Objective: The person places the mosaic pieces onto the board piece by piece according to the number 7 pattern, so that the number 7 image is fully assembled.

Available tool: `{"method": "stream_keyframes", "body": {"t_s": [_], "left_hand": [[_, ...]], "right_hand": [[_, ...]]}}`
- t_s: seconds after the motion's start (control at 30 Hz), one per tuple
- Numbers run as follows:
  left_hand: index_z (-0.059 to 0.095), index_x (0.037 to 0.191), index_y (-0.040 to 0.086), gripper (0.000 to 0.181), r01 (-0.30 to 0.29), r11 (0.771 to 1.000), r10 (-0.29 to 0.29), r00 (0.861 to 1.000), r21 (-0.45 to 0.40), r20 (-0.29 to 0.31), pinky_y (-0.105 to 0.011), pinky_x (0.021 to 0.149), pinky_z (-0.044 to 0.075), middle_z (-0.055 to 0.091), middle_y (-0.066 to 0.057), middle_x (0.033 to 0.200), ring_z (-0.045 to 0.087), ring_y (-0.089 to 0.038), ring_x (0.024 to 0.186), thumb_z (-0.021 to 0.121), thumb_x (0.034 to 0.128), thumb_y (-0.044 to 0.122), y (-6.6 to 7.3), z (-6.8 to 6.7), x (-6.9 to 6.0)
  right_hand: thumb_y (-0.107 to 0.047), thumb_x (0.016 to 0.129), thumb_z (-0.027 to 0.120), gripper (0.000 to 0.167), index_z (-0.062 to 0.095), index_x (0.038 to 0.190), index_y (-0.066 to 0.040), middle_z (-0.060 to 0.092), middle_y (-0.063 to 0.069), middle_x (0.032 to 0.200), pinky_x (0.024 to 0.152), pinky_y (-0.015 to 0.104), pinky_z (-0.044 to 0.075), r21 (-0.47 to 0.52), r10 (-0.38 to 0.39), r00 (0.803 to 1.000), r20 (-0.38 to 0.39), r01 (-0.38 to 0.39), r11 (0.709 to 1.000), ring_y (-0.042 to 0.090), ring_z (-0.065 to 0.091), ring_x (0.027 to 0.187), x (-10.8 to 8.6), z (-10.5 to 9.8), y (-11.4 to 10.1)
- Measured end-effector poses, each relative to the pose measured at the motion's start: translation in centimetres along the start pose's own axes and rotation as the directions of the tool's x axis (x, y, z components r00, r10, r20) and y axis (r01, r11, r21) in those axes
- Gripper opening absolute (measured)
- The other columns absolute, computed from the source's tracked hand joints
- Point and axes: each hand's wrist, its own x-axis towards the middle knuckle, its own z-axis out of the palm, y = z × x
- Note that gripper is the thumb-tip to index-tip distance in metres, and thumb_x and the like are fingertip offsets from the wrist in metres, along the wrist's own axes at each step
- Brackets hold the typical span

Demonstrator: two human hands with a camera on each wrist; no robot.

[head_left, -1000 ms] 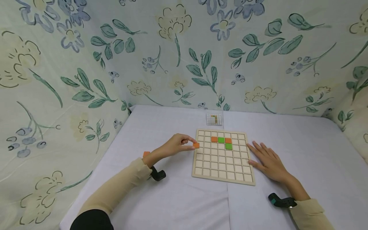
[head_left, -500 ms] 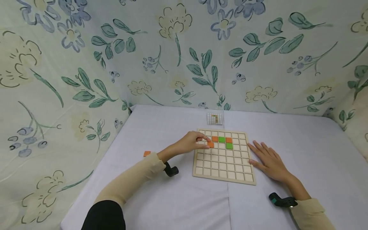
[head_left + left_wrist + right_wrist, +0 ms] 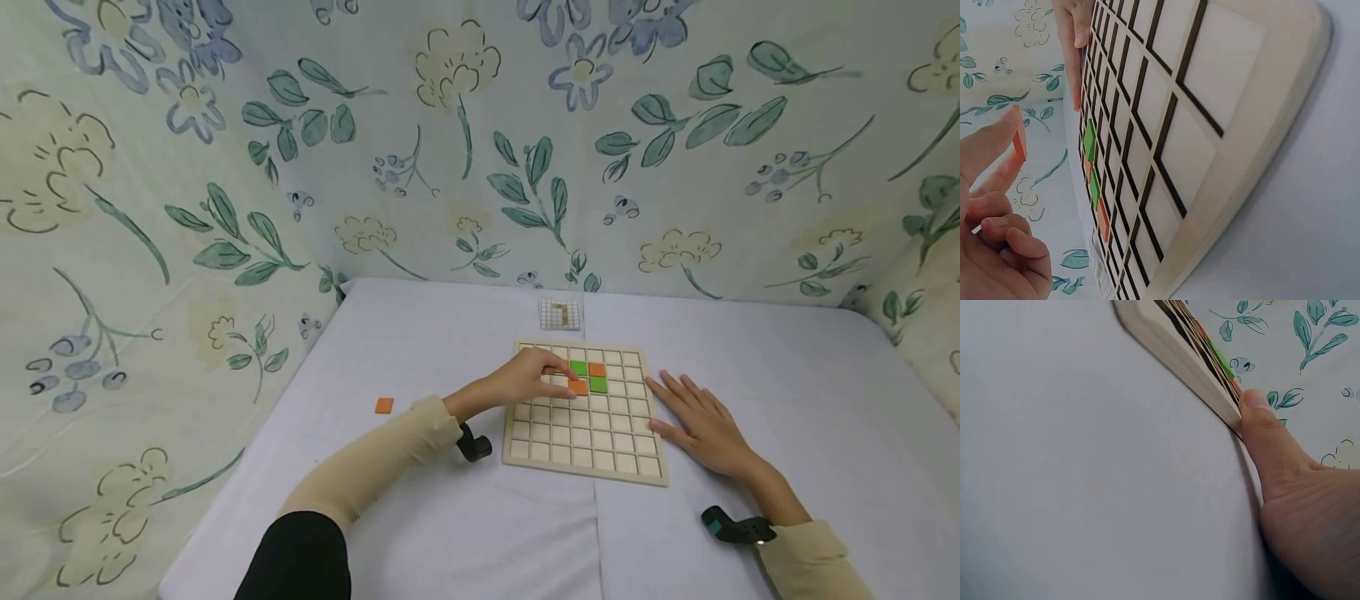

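My left hand (image 3: 528, 377) pinches an orange tile (image 3: 577, 387) between thumb and index finger over the wooden grid board (image 3: 585, 471). In the left wrist view the pinched tile (image 3: 1020, 134) is held clear of the board's surface, the other fingers curled. On the board, a green tile (image 3: 578, 367) and an orange tile (image 3: 597, 369) lie in one row, with another green tile (image 3: 597, 384) below the orange one; a further orange tile is mostly behind my left fingers. My right hand (image 3: 705, 423) lies flat with fingers spread, its thumb (image 3: 1263, 419) touching the board's right edge.
A loose orange tile (image 3: 384, 405) lies on the white cloth left of the board, near my left sleeve. A small card with a printed grid (image 3: 559, 315) is behind the board. Floral fabric (image 3: 465, 142) hangs along the back and sides.
My left hand has moved right across the board with the orange tile, from its left edge to just left of the lower green tile. My right hand has stayed in place.
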Motion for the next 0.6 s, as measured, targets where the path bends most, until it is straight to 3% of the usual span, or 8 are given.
{"method": "stream_keyframes", "body": {"t_s": [0.3,0.5,0.6], "left_hand": [[0.074,0.117,0.015,0.033,0.003,1.0,-0.004,0.999,0.012,0.053,-0.021,0.082,0.044,0.069,0.006,0.118,0.055,-0.019,0.099,0.077,0.089,0.031,0.5,1.4,1.2],[0.075,0.115,0.016,0.032,-0.001,0.999,-0.001,0.998,0.038,0.056,-0.018,0.072,0.036,0.068,0.008,0.113,0.05,-0.02,0.091,0.077,0.0884,0.033,0.6,1.8,2.1],[0.075,0.114,0.016,0.032,-0.01,0.999,0.007,0.998,0.051,0.057,-0.018,0.07,0.035,0.065,0.011,0.099,0.047,-0.015,0.085,0.077,0.088,0.034,0.5,2.0,2.6]], "right_hand": [[-0.038,0.099,0.062,0.069,0.034,0.155,-0.01,0.025,0.024,0.158,0.111,0.066,0.006,0.007,-0.002,1.0,0.003,0.002,1.0,0.049,0.015,0.145,-0.2,0.1,0.0],[-0.038,0.099,0.062,0.069,0.034,0.156,-0.011,0.025,0.024,0.159,0.112,0.066,0.006,0.0,-0.004,1.0,0.001,0.004,1.0,0.048,0.015,0.145,-0.1,0.1,0.2],[-0.038,0.099,0.062,0.069,0.034,0.156,-0.011,0.025,0.023,0.159,0.112,0.065,0.005,0.001,-0.002,1.0,0.001,0.002,1.0,0.048,0.015,0.145,0.0,0.1,0.2]]}}
